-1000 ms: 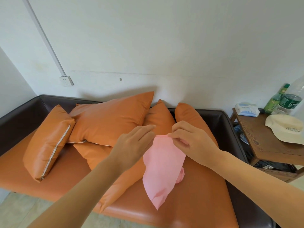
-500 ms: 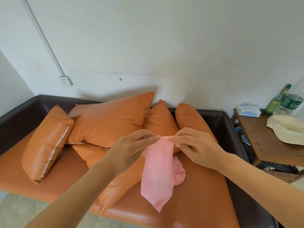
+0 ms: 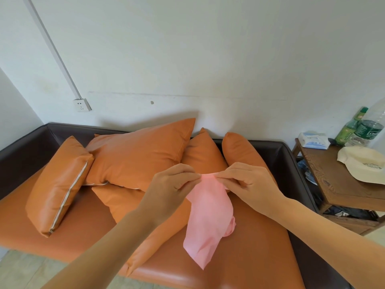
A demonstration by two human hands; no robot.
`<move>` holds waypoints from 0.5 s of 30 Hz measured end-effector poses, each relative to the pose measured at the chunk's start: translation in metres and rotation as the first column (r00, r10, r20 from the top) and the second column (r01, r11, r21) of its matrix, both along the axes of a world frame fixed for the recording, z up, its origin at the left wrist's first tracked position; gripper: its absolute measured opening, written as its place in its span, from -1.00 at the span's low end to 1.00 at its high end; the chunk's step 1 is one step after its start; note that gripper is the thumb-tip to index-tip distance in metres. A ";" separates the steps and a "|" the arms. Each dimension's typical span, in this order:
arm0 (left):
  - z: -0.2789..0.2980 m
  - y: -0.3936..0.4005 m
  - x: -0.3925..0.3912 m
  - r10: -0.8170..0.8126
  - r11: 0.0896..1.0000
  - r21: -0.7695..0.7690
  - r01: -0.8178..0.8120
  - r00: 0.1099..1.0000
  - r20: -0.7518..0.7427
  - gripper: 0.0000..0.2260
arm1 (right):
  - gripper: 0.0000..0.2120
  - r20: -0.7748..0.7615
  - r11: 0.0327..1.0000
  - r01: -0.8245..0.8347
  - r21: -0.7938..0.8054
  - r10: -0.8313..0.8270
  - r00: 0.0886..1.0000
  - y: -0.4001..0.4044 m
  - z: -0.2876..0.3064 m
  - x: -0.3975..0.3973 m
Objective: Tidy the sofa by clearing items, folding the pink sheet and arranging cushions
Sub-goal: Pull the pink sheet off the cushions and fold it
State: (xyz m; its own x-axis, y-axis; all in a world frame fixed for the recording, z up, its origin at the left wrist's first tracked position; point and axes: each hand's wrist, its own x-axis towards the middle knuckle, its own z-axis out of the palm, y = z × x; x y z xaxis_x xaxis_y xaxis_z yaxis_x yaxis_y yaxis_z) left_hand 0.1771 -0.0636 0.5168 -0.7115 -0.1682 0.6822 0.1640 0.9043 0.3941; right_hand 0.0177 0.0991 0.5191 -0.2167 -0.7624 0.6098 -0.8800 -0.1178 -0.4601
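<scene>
- Pale white wall [image 3: 208, 49] fills the upper part of the room, with a thin white conduit [image 3: 52, 49] running down at a slant to a wall socket [image 3: 81, 104] just above the sofa back.
- Both hands meet close together over the middle of the seat: the left hand [image 3: 168, 190] and the right hand [image 3: 248, 184] each pinch the top edge of the pink sheet [image 3: 208, 217] between curled fingers and thumb, fingertips almost touching.
- Gathered narrow at the top, that sheet hangs down from the pinch in a loose, partly folded strip, its lower corner dangling over the front part of the seat, with a bunched bit on its right side.
- Under the hands lies the sofa [image 3: 239, 257], orange leather on the seat and dark brown around the back and arms.
- Four orange cushions sit behind and left of the hands: a big cushion [image 3: 137, 155] leaning on the back, a flat cushion [image 3: 125, 205] lying under it toward the seat's front edge, a pointed cushion [image 3: 205, 155] and a rounded cushion [image 3: 239, 151] just behind the knuckles.
- Off to the left, a zipped cushion [image 3: 58, 186] stands tilted, zip facing out.
- Right of the sofa stands a wooden side table [image 3: 333, 180] with a cream cap [image 3: 362, 163], a tissue pack [image 3: 313, 139], a green bottle [image 3: 350, 127] and a clear bottle [image 3: 373, 128].
- Light floor tiles [image 3: 20, 270] show at the lower left.
</scene>
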 end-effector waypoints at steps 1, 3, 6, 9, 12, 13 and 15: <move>0.000 0.000 -0.001 0.014 1.000 0.005 -0.013 1.000 -0.013 -0.84 | -0.79 0.014 1.000 0.010 -0.003 -0.010 1.000 -0.001 0.001 0.002; 0.002 0.001 -0.002 0.025 0.999 0.022 -0.024 0.999 -0.030 -0.85 | -0.78 0.094 0.999 0.036 0.039 -0.040 0.995 -0.003 0.004 0.004; 0.003 0.000 -0.001 0.021 0.999 -0.024 -0.021 1.000 -0.008 -0.84 | -0.59 0.158 0.975 0.069 0.212 -0.104 0.982 -0.004 0.005 0.004; -0.003 -0.004 0.002 0.018 0.991 -0.132 -0.010 0.998 0.060 -0.78 | -0.78 0.073 0.978 0.066 0.197 -0.081 0.994 -0.004 0.004 0.003; -0.007 -0.008 0.006 0.062 0.987 -0.153 -0.043 0.991 0.121 -0.74 | -0.84 0.067 0.986 0.054 0.156 -0.065 0.996 -0.003 0.001 0.005; -0.008 -0.008 0.006 0.084 0.986 -0.155 -0.062 0.987 0.140 -0.75 | -0.86 0.084 0.988 0.054 0.148 -0.067 0.994 -0.004 0.001 0.006; -0.009 -0.007 0.005 0.120 0.983 -0.160 -0.091 0.976 0.183 -0.81 | -0.90 0.101 0.985 0.057 0.165 -0.074 0.992 -0.006 0.001 0.007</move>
